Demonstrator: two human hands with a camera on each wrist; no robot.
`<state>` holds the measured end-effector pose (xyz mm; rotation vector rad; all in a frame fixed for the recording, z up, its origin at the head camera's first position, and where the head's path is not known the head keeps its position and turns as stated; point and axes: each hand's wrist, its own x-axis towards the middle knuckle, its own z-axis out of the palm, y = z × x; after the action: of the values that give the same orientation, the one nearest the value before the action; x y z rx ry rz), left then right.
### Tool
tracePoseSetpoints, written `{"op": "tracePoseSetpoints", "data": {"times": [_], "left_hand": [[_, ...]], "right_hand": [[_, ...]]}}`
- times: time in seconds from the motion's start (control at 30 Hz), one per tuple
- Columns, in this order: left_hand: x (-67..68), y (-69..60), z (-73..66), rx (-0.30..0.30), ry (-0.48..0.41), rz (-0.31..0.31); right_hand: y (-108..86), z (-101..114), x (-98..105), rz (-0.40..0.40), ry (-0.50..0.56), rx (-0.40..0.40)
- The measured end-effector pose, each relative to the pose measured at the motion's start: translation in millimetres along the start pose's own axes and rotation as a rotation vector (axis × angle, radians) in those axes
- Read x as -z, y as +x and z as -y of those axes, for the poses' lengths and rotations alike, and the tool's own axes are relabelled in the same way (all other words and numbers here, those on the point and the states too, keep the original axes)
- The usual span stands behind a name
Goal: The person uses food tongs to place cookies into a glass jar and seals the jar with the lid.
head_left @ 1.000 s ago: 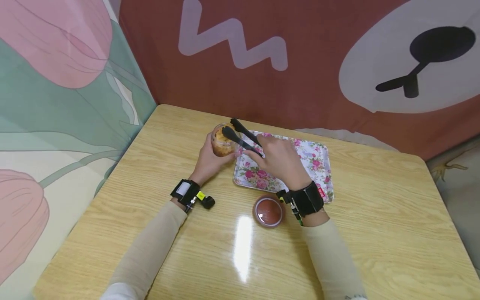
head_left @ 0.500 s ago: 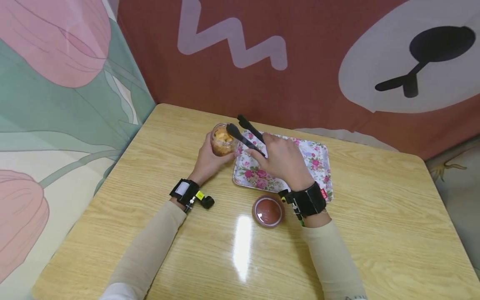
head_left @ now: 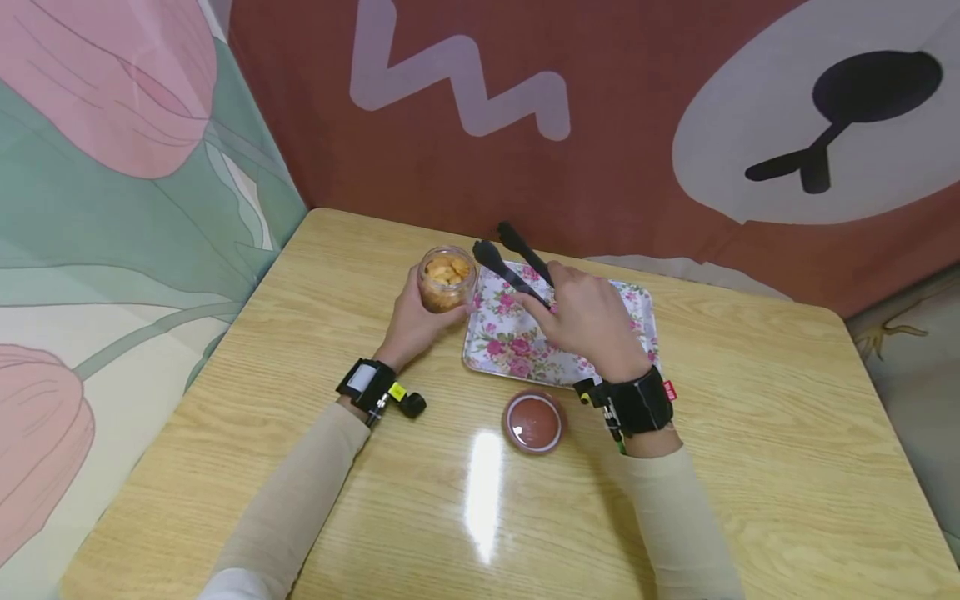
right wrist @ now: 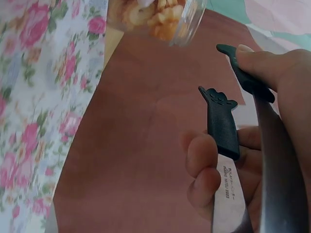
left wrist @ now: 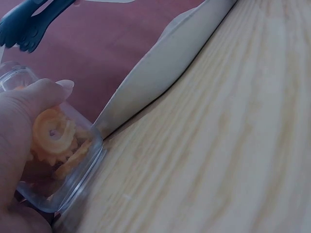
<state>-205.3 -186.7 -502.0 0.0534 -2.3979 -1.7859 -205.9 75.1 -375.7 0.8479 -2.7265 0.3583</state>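
Observation:
A clear jar point(head_left: 441, 302) of yellow-orange snack pieces stands at the tray's left end. My left hand point(head_left: 417, 321) grips it, thumb along the near side. Through its wall in the left wrist view, a ring-shaped biscuit with a ridged edge point(left wrist: 52, 136) shows. My right hand point(head_left: 592, 317) holds tongs point(head_left: 517, 275) with dark tips and metal arms. The tongs' tips stand apart, to the right of the jar's mouth and above the tray, with nothing between them. In the right wrist view, thumb and fingers lie on the two arms of the tongs point(right wrist: 226, 189).
A white tray with pink flowers point(head_left: 517, 346) lies under the right hand, a red tag at its right edge. In front of it a round reddish-brown lid point(head_left: 535, 422) rests on the wooden table point(head_left: 390, 508). A printed wall point(head_left: 637, 167) borders the table's back edge.
The right hand and tongs have moved to the right, away from over the jar's mouth. The snack pieces inside now show more fully. The left hand and jar have hardly moved.

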Motion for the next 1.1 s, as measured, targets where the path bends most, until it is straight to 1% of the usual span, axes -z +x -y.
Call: {"op": "tracePoseSetpoints", "data": {"times": [0.3,0.5,0.6,0.7,0.77,0.97,1.1], "left_hand": [[3.4,-1.1,0.6,0.015,0.003,0.01],[4.7,-1.6,0.8,0.022,-0.001,0.016],[5.6,-1.7,-0.1,0.024,0.01,0.013],[6.7,-2.3,-0.9,0.024,0.017,0.004],[6.9,-2.6,-0.6,0.024,0.012,0.004],[5.2,-3.0,-1.4,0.026,0.002,0.018],[4.0,-1.9,-2.7,0.033,0.012,0.019]], "right_hand": [[-15.9,-31,6,-0.003,0.064,-0.099],[-36.7,-58,11,-0.006,0.115,-0.198],[-47.8,-74,15,-0.012,0.119,-0.249],[-58.7,-91,19,0.007,0.116,-0.301],[-66.4,-103,21,0.037,0.106,-0.331],[-90.6,-135,22,0.189,0.088,-0.47],[-102.4,-151,17,0.277,0.068,-0.517]]}}
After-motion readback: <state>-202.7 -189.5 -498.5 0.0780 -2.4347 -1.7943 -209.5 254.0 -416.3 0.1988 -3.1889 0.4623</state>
